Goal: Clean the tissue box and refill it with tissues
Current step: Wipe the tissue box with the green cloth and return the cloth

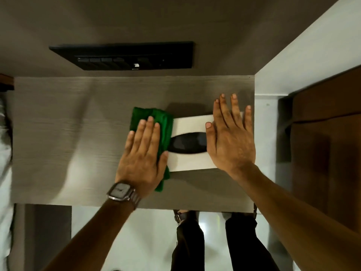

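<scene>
A white tissue box (192,123) with a dark oval opening (187,143) lies flat on the grey wooden table (58,133). No tissue shows in the opening. My left hand (143,153), with a wristwatch, presses a green cloth (160,118) flat against the box's left end. The cloth covers that end and spills onto the table. My right hand (231,137) lies flat, fingers spread, on the right part of the box top and holds it down.
A black switch panel (125,55) is set in the wall behind the table. A white wall and a brown door (328,143) stand to the right. A bed edge (4,153) shows at the left. My legs stand at the table's front edge.
</scene>
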Tool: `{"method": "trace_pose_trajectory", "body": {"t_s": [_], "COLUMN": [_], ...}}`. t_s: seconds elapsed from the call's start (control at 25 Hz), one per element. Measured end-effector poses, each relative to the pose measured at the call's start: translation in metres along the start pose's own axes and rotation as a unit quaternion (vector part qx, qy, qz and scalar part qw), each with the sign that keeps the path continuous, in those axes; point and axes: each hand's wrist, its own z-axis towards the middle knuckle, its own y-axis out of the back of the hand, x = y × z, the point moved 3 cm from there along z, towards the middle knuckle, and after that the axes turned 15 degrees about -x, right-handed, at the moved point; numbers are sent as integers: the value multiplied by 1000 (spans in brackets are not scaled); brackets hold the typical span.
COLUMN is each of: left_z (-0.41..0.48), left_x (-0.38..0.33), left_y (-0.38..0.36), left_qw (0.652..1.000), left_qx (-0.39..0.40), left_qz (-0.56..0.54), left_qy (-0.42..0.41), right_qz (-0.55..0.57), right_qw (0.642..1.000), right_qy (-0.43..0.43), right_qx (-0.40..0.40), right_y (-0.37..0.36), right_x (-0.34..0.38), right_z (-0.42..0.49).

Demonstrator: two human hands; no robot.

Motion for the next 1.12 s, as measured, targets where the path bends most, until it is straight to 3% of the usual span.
{"method": "trace_pose_trajectory", "body": {"t_s": [0.08,0.16,0.36,0.44,0.48,0.6,0.64,0.68,0.8,0.88,1.0,1.08,1.12], "left_z": [26,54,16,-8,-7,38,52,57,12,-21,-10,27,40], "left_x": [2,-24,-49,-21,-10,-14,-32,-53,-74,-43,-7,-21,-38], "left_y": [-1,-3,-6,-2,-2,-5,-6,-8,-13,-7,-4,-5,-7], "left_qw": [987,980,997,995,999,980,976,982,998,996,999,986,983], "left_qx": [-27,-45,-15,-1,-5,-55,-62,-63,-27,-6,-25,-65,-72], "left_qz": [-11,5,3,-2,-5,-4,3,4,-3,8,6,3,4], "left_qy": [158,194,-78,-96,-53,190,208,176,-48,-85,45,154,170], "right_qz": [-1,1,12,10,9,9,10,11,13,15,9,7,7], "right_qw": [1000,1000,1000,1000,1000,1000,1000,1000,1000,1000,1000,1000,1000], "right_qy": [-2,2,4,6,6,11,13,13,7,1,1,1,3], "right_qx": [-5,-5,0,-1,-2,-8,-10,-11,-15,-19,-23,-28,-29], "right_y": [-1,-1,3,3,2,-1,-2,-2,1,1,0,-2,-2], "right_x": [0,0,-1,-2,-2,-1,-1,-1,-2,-2,-2,0,0], "right_z": [0,0,0,0,-1,0,0,0,0,0,0,0,-1]}}
